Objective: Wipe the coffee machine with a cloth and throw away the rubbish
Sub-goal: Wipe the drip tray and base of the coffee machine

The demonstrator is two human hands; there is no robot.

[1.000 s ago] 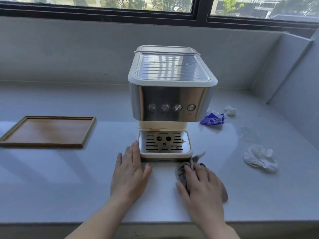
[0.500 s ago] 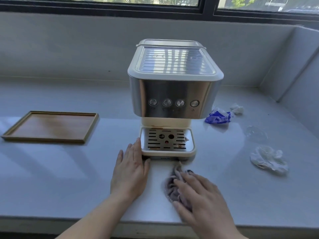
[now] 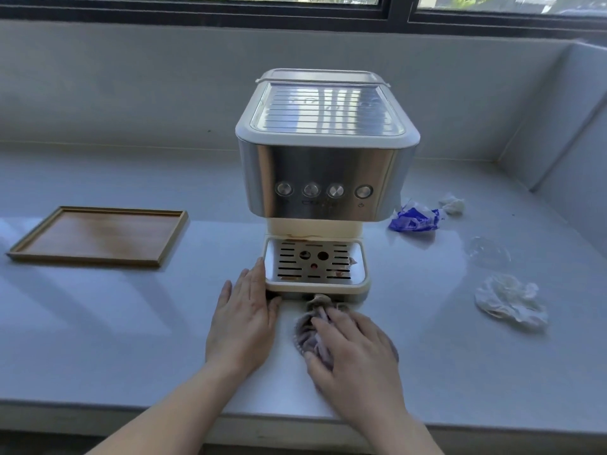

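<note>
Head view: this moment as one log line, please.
left hand: flat beside silver coffee machine | right hand: pressing crumpled grey cloth | crumpled white paper: on grey counter

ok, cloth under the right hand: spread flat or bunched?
Bunched. The cloth shows gathered folds sticking out beside the right hand, which presses on it just in front of the coffee machine.
</note>
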